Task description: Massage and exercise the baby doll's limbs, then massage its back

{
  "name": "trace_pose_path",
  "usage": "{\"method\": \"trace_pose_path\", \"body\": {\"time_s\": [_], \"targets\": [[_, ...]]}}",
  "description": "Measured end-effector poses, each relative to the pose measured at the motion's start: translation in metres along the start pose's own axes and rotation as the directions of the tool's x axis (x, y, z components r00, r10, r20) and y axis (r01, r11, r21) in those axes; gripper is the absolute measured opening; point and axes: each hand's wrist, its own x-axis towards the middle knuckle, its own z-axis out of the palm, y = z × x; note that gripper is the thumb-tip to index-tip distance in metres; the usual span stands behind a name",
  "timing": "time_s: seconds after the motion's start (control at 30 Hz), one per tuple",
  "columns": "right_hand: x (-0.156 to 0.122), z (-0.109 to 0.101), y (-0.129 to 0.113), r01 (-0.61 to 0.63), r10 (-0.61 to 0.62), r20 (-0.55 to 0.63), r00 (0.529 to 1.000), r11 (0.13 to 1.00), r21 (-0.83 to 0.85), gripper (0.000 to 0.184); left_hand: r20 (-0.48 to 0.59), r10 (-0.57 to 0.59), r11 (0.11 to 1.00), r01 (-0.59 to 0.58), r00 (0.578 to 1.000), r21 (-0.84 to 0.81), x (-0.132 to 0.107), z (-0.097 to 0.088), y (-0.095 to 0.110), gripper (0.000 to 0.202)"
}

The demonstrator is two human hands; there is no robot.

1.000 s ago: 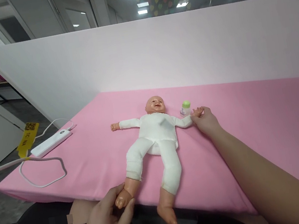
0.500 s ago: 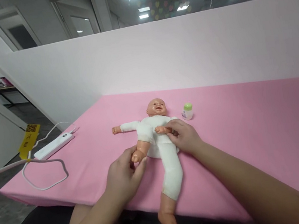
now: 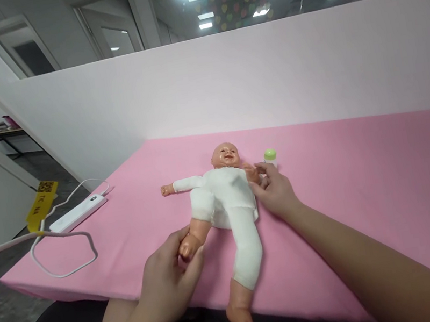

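Note:
A baby doll (image 3: pixel 227 197) in a white bodysuit lies on its back on the pink mat (image 3: pixel 368 202), head toward the far wall. My left hand (image 3: pixel 172 276) is closed around the doll's foot on the left, with that leg bent at the knee. My right hand (image 3: pixel 275 192) holds the doll's arm on the right, folded in beside its shoulder. The doll's other arm stretches out to the left, and its other leg hangs over the mat's near edge. A small white bottle with a green cap (image 3: pixel 270 156) stands just behind my right hand.
A white power strip (image 3: pixel 78 212) with a looping white cable (image 3: pixel 64 255) lies on the mat's left corner, next to a yellow tag (image 3: pixel 40 205). A white partition wall (image 3: pixel 226 77) closes the far side. The mat's near edge runs just in front of my lap.
My left hand has drawn the doll's foot back down toward the near edge, partly straightening the leg. My right hand has moved the doll's arm from across its chest out to the shoulder side.

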Motion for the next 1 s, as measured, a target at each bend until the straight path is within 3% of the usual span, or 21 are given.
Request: {"method": "trace_pose_path", "body": {"time_s": [0.17,0.33,0.43,0.6,0.73,0.87,1.0], "targets": [[0.021,-0.029,0.037,-0.191,0.210,-0.189,0.959,0.975,0.114,0.065,0.006,-0.019,0.998,0.019,1.000,0.053,-0.044,-0.015,-0.017,0.034],[0.036,-0.047,0.076,-0.495,0.488,-0.198,0.850,0.869,0.015,0.075,0.040,0.025,0.999,-0.026,0.999,0.035,-0.070,-0.013,-0.033,0.030],[0.039,-0.048,0.081,-0.575,0.557,-0.166,0.814,0.814,-0.087,0.084,0.092,0.009,1.000,-0.009,0.996,0.004,-0.076,-0.011,-0.036,0.030],[0.036,-0.045,0.075,-0.533,0.513,-0.149,0.845,0.831,-0.161,0.087,0.158,-0.015,0.999,0.022,0.987,-0.044,-0.080,-0.008,-0.038,0.034],[0.031,-0.042,0.066,-0.440,0.425,-0.183,0.887,0.897,-0.048,0.082,0.128,-0.015,0.997,0.025,0.992,-0.072,-0.069,-0.008,-0.032,0.037],[0.019,-0.033,0.037,-0.236,0.242,-0.235,0.941,0.970,0.052,0.078,0.056,-0.058,0.998,0.059,0.997,-0.014,-0.043,-0.014,-0.015,0.035],[0.001,-0.013,-0.002,0.013,-0.013,-0.133,0.991,1.000,0.001,0.069,0.026,-0.045,0.999,0.045,0.999,-0.022,-0.012,-0.012,-0.002,0.035]]}}
